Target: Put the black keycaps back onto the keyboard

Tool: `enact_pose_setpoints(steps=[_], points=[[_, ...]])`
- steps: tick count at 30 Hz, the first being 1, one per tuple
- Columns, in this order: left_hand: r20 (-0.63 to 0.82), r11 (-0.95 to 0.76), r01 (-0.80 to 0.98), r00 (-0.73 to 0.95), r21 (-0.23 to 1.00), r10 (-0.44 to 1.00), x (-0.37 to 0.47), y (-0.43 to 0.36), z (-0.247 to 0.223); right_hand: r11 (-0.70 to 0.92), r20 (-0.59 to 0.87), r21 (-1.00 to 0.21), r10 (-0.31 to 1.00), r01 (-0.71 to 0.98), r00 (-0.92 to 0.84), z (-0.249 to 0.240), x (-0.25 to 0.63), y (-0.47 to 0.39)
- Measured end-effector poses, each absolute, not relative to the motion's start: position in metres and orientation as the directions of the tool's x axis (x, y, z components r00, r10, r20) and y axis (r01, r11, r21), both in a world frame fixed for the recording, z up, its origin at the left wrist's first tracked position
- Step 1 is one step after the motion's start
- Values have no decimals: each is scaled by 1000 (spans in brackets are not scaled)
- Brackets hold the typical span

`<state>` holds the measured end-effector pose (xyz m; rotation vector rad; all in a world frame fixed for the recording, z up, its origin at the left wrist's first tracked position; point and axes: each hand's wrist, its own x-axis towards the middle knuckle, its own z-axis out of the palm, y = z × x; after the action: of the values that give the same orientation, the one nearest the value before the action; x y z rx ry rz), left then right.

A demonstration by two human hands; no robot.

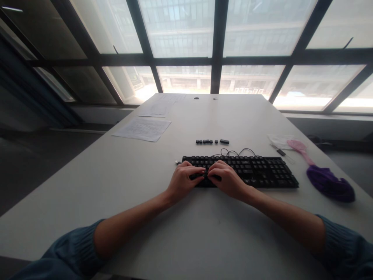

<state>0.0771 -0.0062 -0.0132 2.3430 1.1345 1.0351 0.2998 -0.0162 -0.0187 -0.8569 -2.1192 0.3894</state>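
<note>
A black keyboard (274, 171) lies flat on the white table, its cable bunched behind it. Over its left half, my left hand (185, 177) has its fingers and thumb bent together on the keys. Facing it from the right, my right hand (229, 181) is curled, thumb and fingertips drawn together, almost touching the left fingertips. Whatever is pinched at the fingertips is too small to make out, and the keys beneath are partly hidden. Behind the keyboard, several loose small keycaps (204, 142) stand in a row, with a longer keycap (224, 141) at the right end.
A USB plug (177, 162) pokes out by the keyboard's left end. Printed sheets (142, 129) lie at the back left. On the right are a purple cloth item (330, 183) with a pink part (298, 146), and a small tool (278, 150). Windows rise beyond the table (87, 198).
</note>
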Motion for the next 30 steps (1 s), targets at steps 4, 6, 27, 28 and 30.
enact_pose_setpoints(steps=[4, 6, 27, 28, 30], points=[[530, -724, 511, 495, 463, 689, 76, -4, -13, 717, 564, -528, 696, 454, -444, -20, 300, -16], [534, -748, 518, 526, 415, 661, 75, -3, -11, 715, 560, -528, 699, 458, -445, -21, 300, -16], [475, -823, 480, 673, 304, 567, 76, -6, -4, 740, 571, -490, 672, 460, -472, -20, 299, -19], [473, -822, 480, 672, 308, 570, 76, -6, -4, 745, 571, -489, 666, 454, -479, -19, 299, -19], [467, -815, 484, 668, 318, 579, 76, -7, -4, 748, 576, -494, 663, 442, -478, -18, 299, -19]])
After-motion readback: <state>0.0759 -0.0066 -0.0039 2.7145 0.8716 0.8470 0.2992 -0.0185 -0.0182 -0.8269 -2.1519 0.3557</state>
